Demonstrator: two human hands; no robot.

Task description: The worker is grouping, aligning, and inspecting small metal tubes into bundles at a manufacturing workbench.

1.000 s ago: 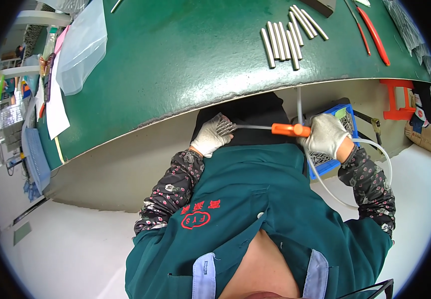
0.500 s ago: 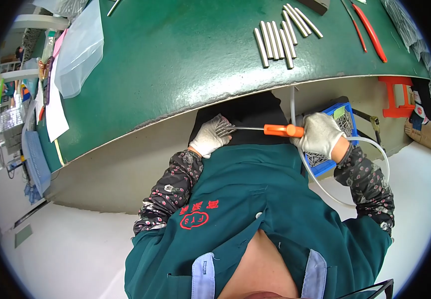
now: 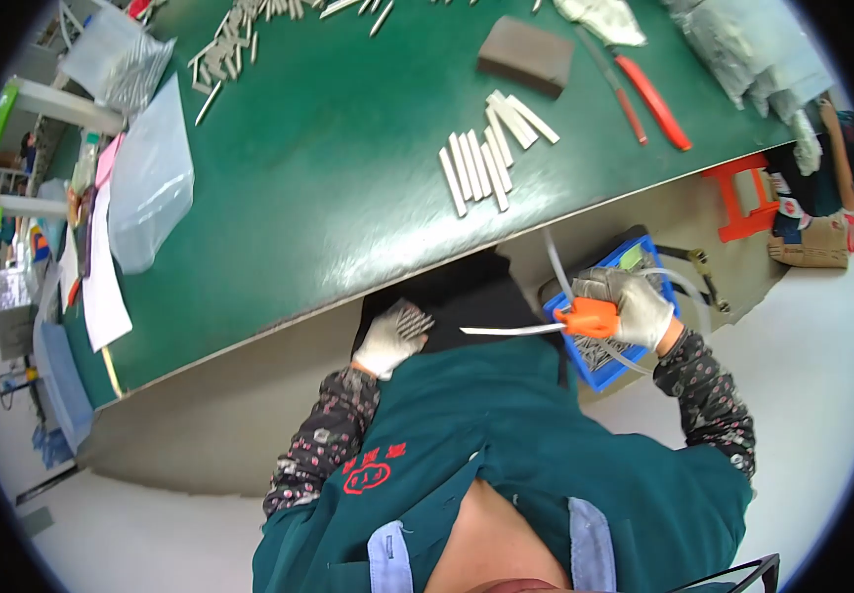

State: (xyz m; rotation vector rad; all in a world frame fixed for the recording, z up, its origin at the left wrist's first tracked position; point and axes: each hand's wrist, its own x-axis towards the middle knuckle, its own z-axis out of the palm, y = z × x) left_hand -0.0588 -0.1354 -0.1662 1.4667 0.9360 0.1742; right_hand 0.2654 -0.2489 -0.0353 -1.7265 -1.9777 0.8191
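My left hand (image 3: pixel 385 346), in a pale work glove with greyed fingers, is closed over my dark lap. Short grey metal pins (image 3: pixel 413 322) seem to show among its fingers, though blur softens them. Gloved as well, my right hand (image 3: pixel 642 308) grips an orange air blow gun (image 3: pixel 590 318). The gun's long thin nozzle (image 3: pixel 511 331) points left toward my left hand, with a small gap between tip and fingers. A clear hose (image 3: pixel 556 265) runs by the gun. Beneath my right hand is a blue bin (image 3: pixel 601 381) of small metal pins.
On the green table (image 3: pixel 279 208) lie several metal rods (image 3: pixel 476 170), a dark brown block (image 3: pixel 526 56) and a red-handled tool (image 3: pixel 652 102). More metal pieces (image 3: pixel 224 54) lie toward the far left, near a clear plastic sheet (image 3: pixel 153 178). A red stool (image 3: pixel 740 203) stands right.
The view has shifted, showing more of the table's far part. The nozzle tip, earlier at my left fingers, now stands slightly off them. Both hands keep their hold.
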